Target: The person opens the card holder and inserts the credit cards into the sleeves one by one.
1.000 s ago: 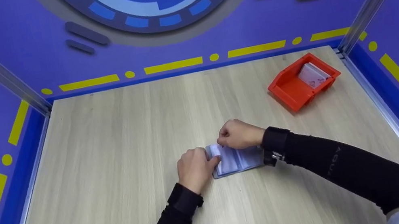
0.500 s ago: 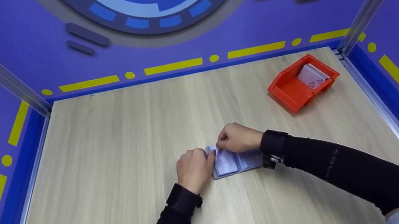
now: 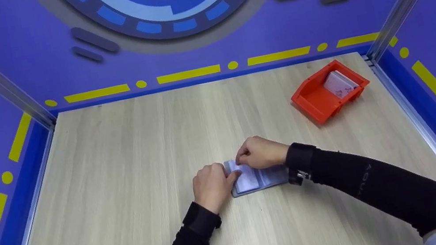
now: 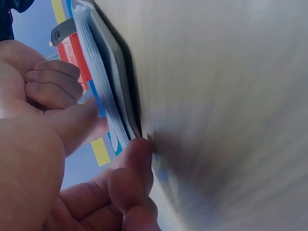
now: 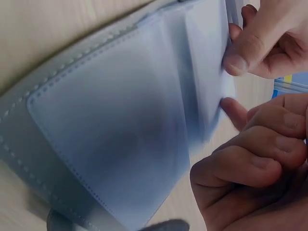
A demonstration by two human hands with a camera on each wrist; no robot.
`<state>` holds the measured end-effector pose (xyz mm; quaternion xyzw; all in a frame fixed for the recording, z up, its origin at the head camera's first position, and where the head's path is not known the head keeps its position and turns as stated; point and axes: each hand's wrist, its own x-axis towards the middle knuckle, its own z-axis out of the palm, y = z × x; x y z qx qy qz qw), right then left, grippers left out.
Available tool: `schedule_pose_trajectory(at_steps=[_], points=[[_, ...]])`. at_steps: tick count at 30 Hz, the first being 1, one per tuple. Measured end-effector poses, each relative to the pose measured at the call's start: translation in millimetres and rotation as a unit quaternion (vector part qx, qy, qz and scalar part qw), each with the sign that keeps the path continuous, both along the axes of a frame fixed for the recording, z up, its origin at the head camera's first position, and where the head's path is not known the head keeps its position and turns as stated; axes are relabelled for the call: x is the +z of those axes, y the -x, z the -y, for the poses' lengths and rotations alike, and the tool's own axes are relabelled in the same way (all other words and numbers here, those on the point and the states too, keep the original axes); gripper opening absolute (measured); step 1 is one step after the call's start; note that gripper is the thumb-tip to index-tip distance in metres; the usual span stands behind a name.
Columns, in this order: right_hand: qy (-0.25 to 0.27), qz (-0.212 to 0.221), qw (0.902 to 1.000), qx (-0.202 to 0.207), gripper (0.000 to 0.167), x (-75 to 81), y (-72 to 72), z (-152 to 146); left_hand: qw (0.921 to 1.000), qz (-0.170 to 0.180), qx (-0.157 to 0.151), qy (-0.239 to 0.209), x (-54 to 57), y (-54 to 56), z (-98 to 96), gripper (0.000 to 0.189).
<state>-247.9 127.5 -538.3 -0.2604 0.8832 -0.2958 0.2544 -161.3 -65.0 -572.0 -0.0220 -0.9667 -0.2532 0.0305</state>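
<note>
A grey-blue card holder (image 3: 274,175) with stitched covers and clear plastic sleeves (image 5: 110,115) lies spread flat on the table. My left hand (image 3: 213,188) grips its left edge, the thumb (image 5: 239,62) over the sleeves and the fingers at the outer side. The edge of the stacked sleeves (image 4: 98,65) faces the left wrist camera. My right hand (image 3: 262,152) reaches over from the right and pinches the far edge of the left-side sleeves, its other fingers (image 5: 240,163) curled. A white sliver (image 5: 228,86) shows between the two hands; what it is I cannot tell.
An orange-red bin (image 3: 315,103) stands at the back right of the wooden table (image 3: 127,165), with a stack of pinkish-white cards (image 3: 340,84) inside. Blue panels (image 3: 145,63) with metal corner posts close off the back and both sides.
My left thumb slid up toward the right fingers, then came back down onto the sleeve. The right hand shifted slightly nearer to me at the sleeve's far edge. The card holder stays in place.
</note>
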Motion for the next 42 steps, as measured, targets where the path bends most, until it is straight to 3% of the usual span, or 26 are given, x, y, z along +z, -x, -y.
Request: schedule_pose_trajectory(at_steps=[7,18,23,27,31,42], points=[[-0.009,-0.010,0.9999,0.010,0.028,4.4,-1.5,-14.6,0.9999,0.014,0.002,-0.004,0.6,1.5,-0.8,0.058],[0.021,-0.032,0.9984,-0.041,0.022,28.1,14.1,-51.3,0.9997,0.014,0.003,-0.019,-0.5,0.3,-0.9,0.049],[-0.007,-0.042,0.9950,-0.090,0.027,44.3,20.7,-64.9,0.9997,0.012,0.006,-0.019,-0.5,0.7,-0.9,0.047],[-0.044,-0.067,0.9894,-0.121,0.027,53.6,29.4,-76.2,0.9996,0.016,0.008,-0.023,0.1,0.5,-1.3,0.047],[-0.048,-0.093,0.9834,-0.149,0.024,58.0,45.2,-94.7,0.9994,0.018,0.007,-0.028,0.8,0.0,-1.7,0.047],[-0.078,-0.144,0.9552,-0.247,0.028,60.0,83.2,-152.0,0.9992,0.024,0.009,-0.030,1.1,1.0,-1.4,0.051]])
